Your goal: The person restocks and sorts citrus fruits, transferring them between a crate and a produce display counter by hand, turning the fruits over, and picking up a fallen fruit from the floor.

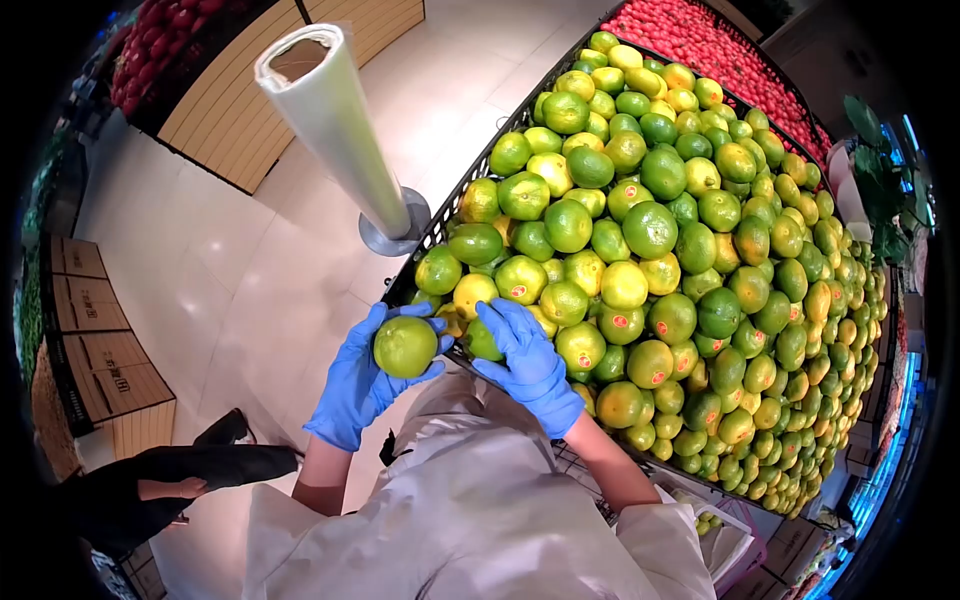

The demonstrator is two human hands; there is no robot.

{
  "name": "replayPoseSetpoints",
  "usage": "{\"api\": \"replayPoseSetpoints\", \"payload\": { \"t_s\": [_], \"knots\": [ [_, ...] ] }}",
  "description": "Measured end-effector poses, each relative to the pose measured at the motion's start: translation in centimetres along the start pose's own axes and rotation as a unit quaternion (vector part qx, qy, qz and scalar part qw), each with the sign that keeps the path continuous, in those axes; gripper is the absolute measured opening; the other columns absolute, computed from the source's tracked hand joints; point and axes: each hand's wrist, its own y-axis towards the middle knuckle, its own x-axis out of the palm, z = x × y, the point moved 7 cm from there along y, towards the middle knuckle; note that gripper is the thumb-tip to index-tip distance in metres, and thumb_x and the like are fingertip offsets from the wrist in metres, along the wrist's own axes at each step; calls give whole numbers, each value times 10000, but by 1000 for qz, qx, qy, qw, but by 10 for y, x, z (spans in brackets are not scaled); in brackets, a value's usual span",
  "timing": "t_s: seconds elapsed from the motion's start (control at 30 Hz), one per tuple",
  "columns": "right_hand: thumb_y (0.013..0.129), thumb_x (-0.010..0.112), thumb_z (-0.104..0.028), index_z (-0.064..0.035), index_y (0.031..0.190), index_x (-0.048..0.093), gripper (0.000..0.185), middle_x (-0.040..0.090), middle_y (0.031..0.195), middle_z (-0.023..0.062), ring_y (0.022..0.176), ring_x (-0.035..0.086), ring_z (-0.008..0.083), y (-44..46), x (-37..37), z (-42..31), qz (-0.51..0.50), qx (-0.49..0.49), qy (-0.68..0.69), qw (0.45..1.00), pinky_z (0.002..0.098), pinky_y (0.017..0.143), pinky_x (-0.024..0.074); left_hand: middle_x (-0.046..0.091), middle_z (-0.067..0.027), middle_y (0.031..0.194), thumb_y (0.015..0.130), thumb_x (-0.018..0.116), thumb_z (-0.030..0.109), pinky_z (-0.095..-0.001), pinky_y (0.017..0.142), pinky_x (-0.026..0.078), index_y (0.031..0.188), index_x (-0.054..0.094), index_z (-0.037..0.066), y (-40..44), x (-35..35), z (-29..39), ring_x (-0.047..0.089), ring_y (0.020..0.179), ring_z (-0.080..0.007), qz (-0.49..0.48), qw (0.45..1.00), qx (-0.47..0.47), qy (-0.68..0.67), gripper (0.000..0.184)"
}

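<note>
Blue gloves cover both of my hands. In my left hand (365, 372) rests a green tangerine (405, 347), its fingers curled around the fruit just outside the bin's near left corner. My right hand (527, 362) reaches over the bin's edge, fingers bent down on another green tangerine (483, 341), partly hidden beneath them. Beside and beyond the hands rises a big heap of green and yellow tangerines (650, 230), several bearing small red stickers. A black slatted crate wall (455, 200) borders the heap on the left.
A roll of clear plastic bags (345, 130) stands upright on a grey base left of the bin. Small red fruit (690, 40) fills the section behind. At lower left is another person's dark-clothed leg (170, 480). Brown cartons (100, 330) are stacked at far left.
</note>
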Motion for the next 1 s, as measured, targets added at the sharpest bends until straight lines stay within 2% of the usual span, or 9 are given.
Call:
{"api": "replayPoseSetpoints", "payload": {
  "t_s": [0.23, 0.3, 0.37, 0.43, 0.5, 0.57, 0.73, 0.87, 1.0],
  "knots": [
    [745, 706, -230, -68, 1347, 420, 686, 466, 1268, 214, 1143, 465, 389, -7, -11, 6, 9, 15, 28, 999, 446, 985, 386, 511, -135, 1225, 764, 735, 213, -415, 945, 465, 1335, 374, 50, 16, -2, 21, 534, 1139, -298, 14, 945, 141, 295, 695],
    [745, 708, -234, -68, 1349, 417, 690, 466, 1269, 214, 1142, 465, 389, -6, -10, 7, 14, 19, 22, 999, 444, 983, 388, 518, -122, 1225, 728, 778, 235, -389, 945, 458, 1294, 415, 46, 18, 15, 31, 556, 1108, -261, 2, 663, 356, 658, 698],
    [743, 709, -234, -69, 1349, 417, 692, 466, 1269, 215, 1140, 466, 389, -6, -9, 7, 16, 26, 21, 999, 443, 980, 390, 524, -128, 1218, 663, 831, 258, -372, 943, 451, 1251, 446, 31, 21, 17, 27, 559, 1093, -262, 9, 651, 339, 679, 738],
    [742, 711, -235, -70, 1349, 417, 694, 466, 1269, 215, 1138, 467, 389, -6, -8, 8, 19, 35, 21, 999, 443, 977, 393, 532, -144, 1187, 663, 819, 305, -374, 918, 454, 1263, 438, 43, 25, 23, 19, 566, 1037, -287, 3, 516, 355, 779, 758],
    [739, 714, -238, -72, 1349, 418, 699, 468, 1268, 214, 1135, 470, 389, -7, -9, 7, 24, 34, 22, 999, 443, 971, 397, 492, -180, 1212, 658, 810, 308, -387, 904, 455, 1249, 440, 28, 36, 18, 15, 532, 1049, -342, -22, 542, 361, 759, 752],
    [735, 719, -240, -72, 1348, 418, 703, 470, 1266, 215, 1131, 474, 387, -7, -9, 8, 27, 34, 24, 999, 443, 968, 399, 447, -189, 1243, 685, 788, 274, -394, 893, 457, 1242, 436, 12, 38, 22, 13, 488, 1105, -347, -38, 456, 408, 790, 709],
    [730, 723, -238, -67, 1343, 424, 703, 480, 1253, 213, 1118, 482, 383, -5, -9, 7, 33, 36, 11, 999, 441, 965, 401, 456, -184, 1155, 661, 784, 151, -411, 910, 417, 1350, 385, 38, 51, 23, 1, 463, 1043, -361, -56, 420, 236, 875, 804],
    [730, 723, -236, -64, 1337, 429, 696, 487, 1242, 211, 1103, 489, 382, -6, -10, 6, 49, 30, 14, 998, 443, 960, 403, 459, -174, 1142, 658, 786, 148, -413, 902, 414, 1340, 412, 67, 53, 19, 6, 464, 1035, -356, -42, 477, 271, 835, 782],
    [737, 720, -224, -58, 1328, 436, 677, 495, 1223, 211, 1082, 497, 384, -10, -13, 7, 59, 33, 28, 997, 441, 947, 412, 461, -163, 1134, 659, 789, 146, -409, 902, 408, 1301, 449, 77, 41, 31, 5, 468, 1022, -346, -42, 390, 361, 846, 729]
  ]
}}
